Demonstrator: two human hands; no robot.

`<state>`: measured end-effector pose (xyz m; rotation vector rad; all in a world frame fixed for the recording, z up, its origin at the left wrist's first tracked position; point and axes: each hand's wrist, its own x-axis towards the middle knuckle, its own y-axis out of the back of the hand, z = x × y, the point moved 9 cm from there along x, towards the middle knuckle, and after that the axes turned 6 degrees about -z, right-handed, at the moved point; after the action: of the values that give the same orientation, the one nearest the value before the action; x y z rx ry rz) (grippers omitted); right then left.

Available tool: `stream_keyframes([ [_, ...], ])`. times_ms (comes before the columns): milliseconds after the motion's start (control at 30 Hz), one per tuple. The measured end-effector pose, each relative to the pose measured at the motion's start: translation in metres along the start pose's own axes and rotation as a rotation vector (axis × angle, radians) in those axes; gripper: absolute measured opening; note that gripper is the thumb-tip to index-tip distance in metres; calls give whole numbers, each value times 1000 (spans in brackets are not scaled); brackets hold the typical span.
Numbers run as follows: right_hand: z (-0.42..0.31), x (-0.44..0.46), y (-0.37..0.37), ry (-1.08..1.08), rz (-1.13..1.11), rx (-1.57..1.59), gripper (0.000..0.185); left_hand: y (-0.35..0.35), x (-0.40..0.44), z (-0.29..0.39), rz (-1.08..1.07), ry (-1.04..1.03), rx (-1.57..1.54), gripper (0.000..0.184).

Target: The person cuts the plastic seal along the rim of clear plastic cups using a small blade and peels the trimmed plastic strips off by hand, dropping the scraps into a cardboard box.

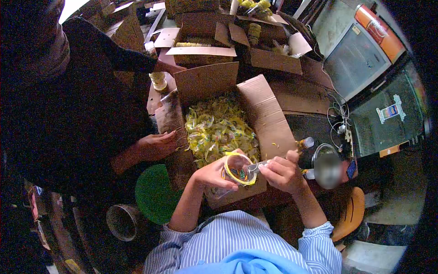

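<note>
My left hand is wrapped round a clear, round plastic container with a yellow rim, tilted so that its mouth faces me. Green and orange marks show inside it. My right hand pinches a small shiny grey piece that reaches to the container's rim; I cannot make out its kind. Just beyond my hands stands an open cardboard box, filled with crumpled yellow and clear plastic pieces.
Another person in dark clothes is at the left, one hand beside the box. Farther back are open cartons. A green stool and a bucket stand lower left. To the right are a metal bowl, cables and a dark-screened cabinet.
</note>
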<state>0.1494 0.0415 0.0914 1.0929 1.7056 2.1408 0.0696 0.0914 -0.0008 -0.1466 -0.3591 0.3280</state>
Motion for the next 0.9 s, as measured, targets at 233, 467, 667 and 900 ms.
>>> stream_keyframes([
  [233, -4, 7, -1, 66, -74, -116, 13, 9, -5, 10, 198, 55, 153, 66],
  [467, -9, 10, -4, 111, -89, -181, 7, 7, 0, 21, 282, 100, 385, 60],
  [667, -10, 6, -6, 128, -93, -183, 9, 6, 0, 21, 280, 65, 422, 54],
  [900, -12, 3, -6, 157, -65, -142, 10, -1, 4, 16, 235, 88, 287, 57],
])
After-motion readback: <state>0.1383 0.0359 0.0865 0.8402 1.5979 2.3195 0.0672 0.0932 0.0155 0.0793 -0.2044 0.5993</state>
